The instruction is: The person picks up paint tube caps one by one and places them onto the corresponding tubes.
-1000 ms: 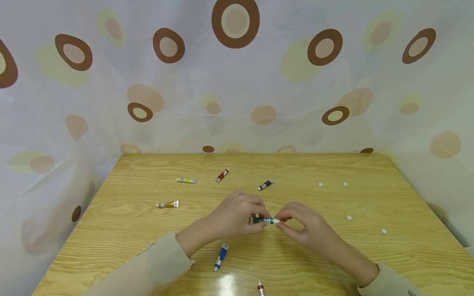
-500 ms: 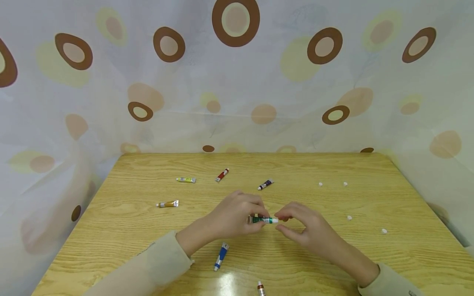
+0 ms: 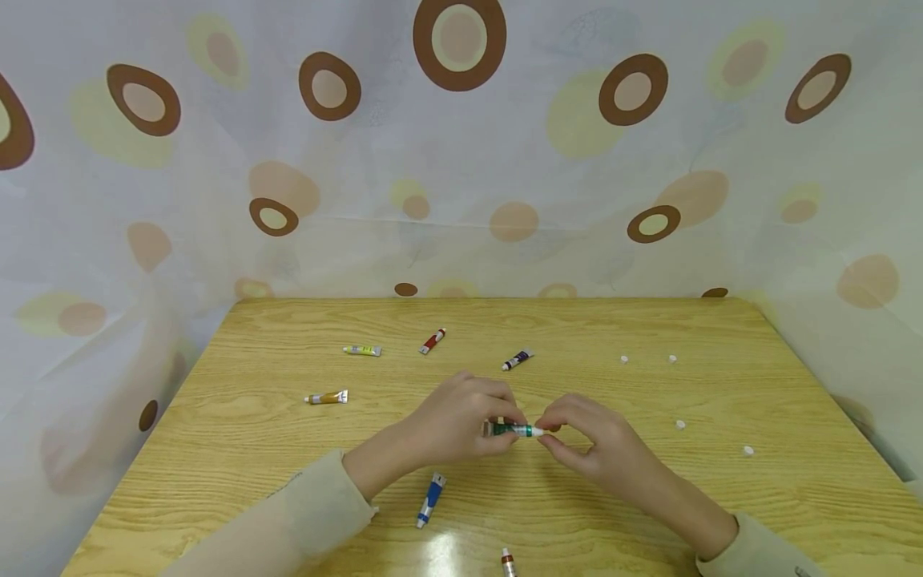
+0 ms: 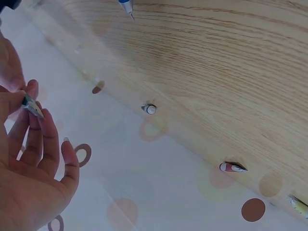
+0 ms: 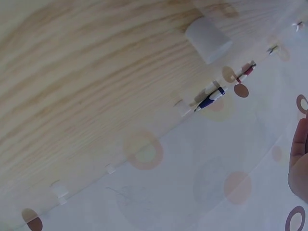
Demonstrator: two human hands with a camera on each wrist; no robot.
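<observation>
A small green paint tube [image 3: 513, 430] is held just above the wooden table [image 3: 649, 497], between both hands. My left hand [image 3: 472, 417] grips the tube's body from the left. My right hand [image 3: 577, 433] pinches the white cap end at the tube's right. In the left wrist view the curled fingers [image 4: 33, 144] pinch the tube's flat crimped end [image 4: 32, 106]. The right wrist view shows only a bit of finger [image 5: 299, 163] at its right edge, and the tube is out of its sight.
Other tubes lie around: yellow-green [image 3: 363, 350], red [image 3: 433, 340], dark blue [image 3: 517, 361], ochre [image 3: 327, 397], blue [image 3: 431, 499] and one at the near edge [image 3: 508, 562]. Several loose white caps [image 3: 680, 424] lie to the right. A patterned curtain [image 3: 461, 160] surrounds the table.
Hardly anything differs. Both hands keep hold of the green tube in the same spot, and the right fingers have shifted very slightly at the cap end.
</observation>
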